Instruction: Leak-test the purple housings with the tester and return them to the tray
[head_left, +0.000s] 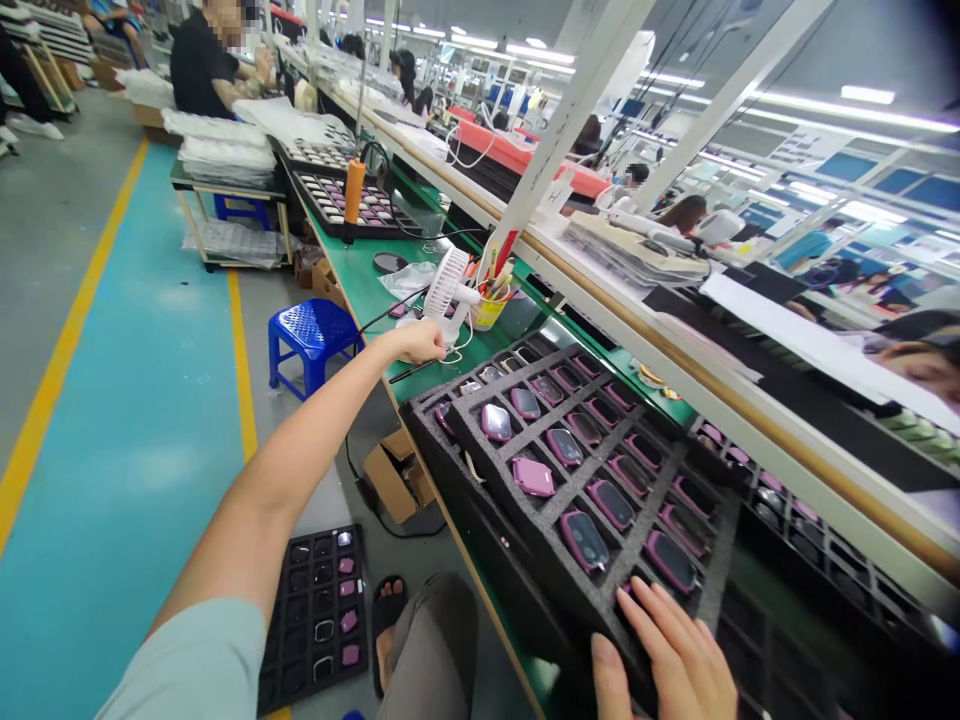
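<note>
My left hand (418, 342) is stretched far out to the left over the green bench (360, 285). Its fingers are curled around the base of a small white desk fan (448, 290). My right hand (664, 655) lies flat on the near corner of a black foam tray (577, 600), fingers spread on top and thumb against its front wall. The tray is stacked on others and tilts toward me. Its cells hold several purple and pink watch-like devices (532, 476) with dark screens.
A yellow cup of pens (489, 305) stands behind the fan. A blue stool (309, 335), cardboard boxes (394, 475) and another tray (319, 610) are on the floor. More trays (352, 200) and an orange tool (354, 190) sit further along. A seated person (206, 60) works far off.
</note>
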